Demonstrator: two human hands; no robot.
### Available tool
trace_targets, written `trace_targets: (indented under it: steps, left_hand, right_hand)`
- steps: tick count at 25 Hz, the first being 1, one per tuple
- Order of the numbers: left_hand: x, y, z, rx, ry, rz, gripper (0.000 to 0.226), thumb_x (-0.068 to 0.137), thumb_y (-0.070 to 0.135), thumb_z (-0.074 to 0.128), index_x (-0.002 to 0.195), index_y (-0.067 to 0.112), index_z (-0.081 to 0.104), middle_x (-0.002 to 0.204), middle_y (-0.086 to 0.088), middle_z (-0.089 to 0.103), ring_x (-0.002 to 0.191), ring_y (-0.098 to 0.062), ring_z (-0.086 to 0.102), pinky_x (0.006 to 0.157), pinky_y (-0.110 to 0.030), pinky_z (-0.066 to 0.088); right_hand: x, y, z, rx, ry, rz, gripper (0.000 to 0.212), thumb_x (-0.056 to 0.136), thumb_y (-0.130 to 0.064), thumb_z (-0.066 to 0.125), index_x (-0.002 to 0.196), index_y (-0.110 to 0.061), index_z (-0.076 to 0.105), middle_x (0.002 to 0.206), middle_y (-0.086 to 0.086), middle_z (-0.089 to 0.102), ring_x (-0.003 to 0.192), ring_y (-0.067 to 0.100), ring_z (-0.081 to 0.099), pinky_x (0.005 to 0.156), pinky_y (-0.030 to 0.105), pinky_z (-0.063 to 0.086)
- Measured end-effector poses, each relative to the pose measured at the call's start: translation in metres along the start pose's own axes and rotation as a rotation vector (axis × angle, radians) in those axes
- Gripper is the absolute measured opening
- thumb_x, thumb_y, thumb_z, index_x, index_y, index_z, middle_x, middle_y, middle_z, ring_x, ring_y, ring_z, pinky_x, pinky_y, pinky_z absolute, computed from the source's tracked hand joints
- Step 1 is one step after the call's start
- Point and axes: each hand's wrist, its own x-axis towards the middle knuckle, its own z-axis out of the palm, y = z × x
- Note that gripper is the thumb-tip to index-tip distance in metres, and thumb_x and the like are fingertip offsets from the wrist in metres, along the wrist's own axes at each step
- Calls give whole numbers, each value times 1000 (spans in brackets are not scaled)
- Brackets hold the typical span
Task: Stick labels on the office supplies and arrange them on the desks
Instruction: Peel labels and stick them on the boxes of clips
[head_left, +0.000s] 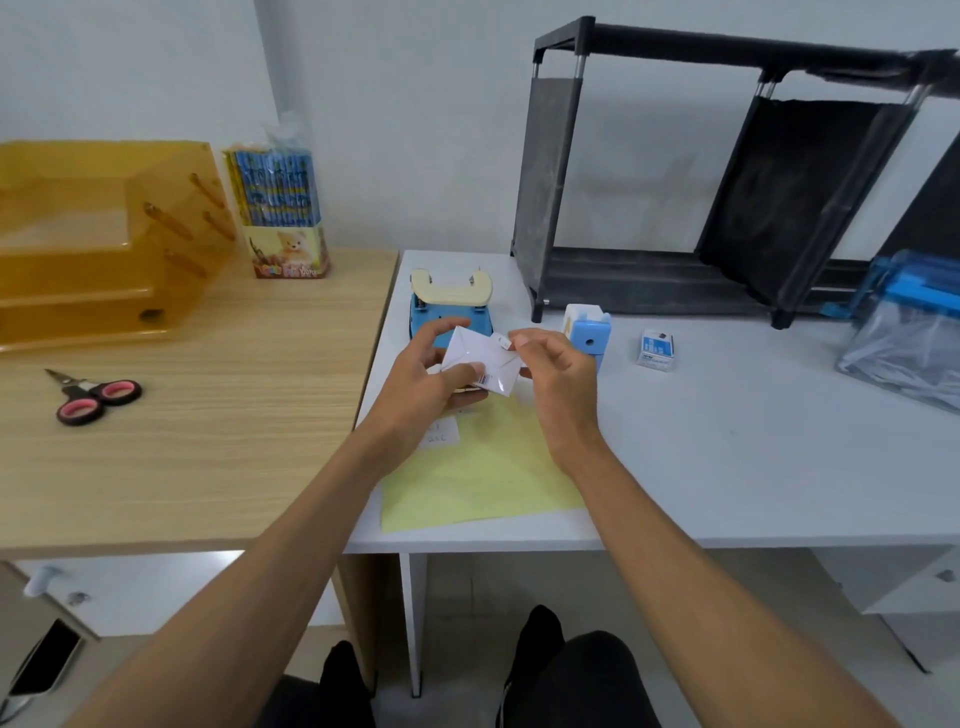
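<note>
White desk (727, 441) carrying yellow sheet (483, 478), lying below both hands. Left hand (426, 384) holding envelope pack (483, 358) above sheet, thumb and fingers clamping its lower edge. Right hand (556, 374) pinching label (503, 341) between thumb and forefinger, holding it at pack's upper corner. Step: labelling pack. Next, likely: pressing label flat without creasing, then placing pack on desk.
</note>
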Motion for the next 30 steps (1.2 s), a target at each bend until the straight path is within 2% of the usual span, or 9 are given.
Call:
trace_targets:
  steps: [3, 5, 12, 19, 24, 27, 30]
  left_hand:
    - [-1, -2, 1, 19, -3, 10, 43, 91, 6, 64, 127, 28, 53, 116, -19, 62, 93, -28, 71, 86, -43, 58]
    - [-1, -3, -1, 24, -8, 15, 40, 92, 8, 63, 127, 24, 51, 117, -19, 61, 93, -27, 71, 86, -45, 58]
    - [-3, -5, -1, 60, -16, 48, 28, 98, 24, 56, 126, 23, 50, 115, -20, 60, 102, -25, 68, 84, -41, 59]
    - [-3, -5, 0, 73, -8, 61, 25, 100, 21, 52, 125, 21, 50, 117, -18, 59, 99, -22, 69, 82, -40, 59]
    - [-4, -4, 1, 83, -7, 62, 25, 101, 21, 51, 125, 20, 50, 115, -18, 60, 93, -18, 70, 80, -38, 60]
    - [-5, -3, 2, 99, -4, 71, 24, 100, 22, 53, 123, 20, 51, 114, -18, 60, 92, -19, 71, 75, -31, 60]
    - [-5, -3, 2, 117, 6, 73, 24, 99, 24, 55, 122, 19, 52, 114, -16, 61, 92, -20, 71, 75, -32, 60]
  right_hand:
    - [-2, 0, -2, -85, -20, -64, 8, 88, -14, 66, 82, -15, 71, 101, -6, 67, 91, -3, 60, 74, 10, 47]
    - [-2, 1, -1, -122, -22, -89, 5, 88, -14, 68, 84, -12, 71, 102, -6, 65, 90, -6, 58, 70, 7, 46]
    - [-3, 2, 1, -190, -54, -162, 13, 85, -11, 69, 77, -21, 65, 98, -12, 60, 94, -3, 59, 66, 13, 52]
    - [-2, 3, 1, -219, -66, -187, 18, 84, -10, 69, 74, -24, 63, 102, -7, 60, 95, 6, 61, 65, 12, 53]
    - [-3, 2, 1, -230, -70, -198, 8, 85, -9, 69, 79, -12, 65, 104, -3, 60, 98, 10, 60, 63, 9, 49]
    - [-3, 2, 2, -241, -75, -193, 6, 86, -10, 69, 80, -11, 65, 105, -2, 60, 100, 13, 61, 64, 10, 51]
    - [-3, 2, 1, -256, -72, -199, 5, 86, -10, 69, 82, -10, 67, 106, 0, 62, 99, 13, 61, 63, 9, 49]
